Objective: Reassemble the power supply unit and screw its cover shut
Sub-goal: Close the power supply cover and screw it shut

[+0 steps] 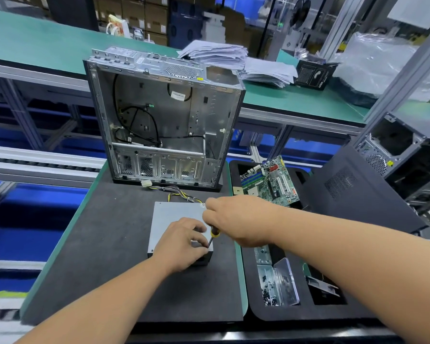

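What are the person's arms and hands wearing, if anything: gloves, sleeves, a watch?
Nothing that shows. The left hand and right hand are bare, with no gloves, rings or watch visible, and both forearms are uncovered as far as the picture's edge. No sleeve comes into view.

Right hand [236, 219] holds screwdriver [213, 235] — left hand [184, 240] steadies power supply unit [169, 216].

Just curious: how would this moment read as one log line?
right hand: turning screwdriver | left hand: steadying power supply unit
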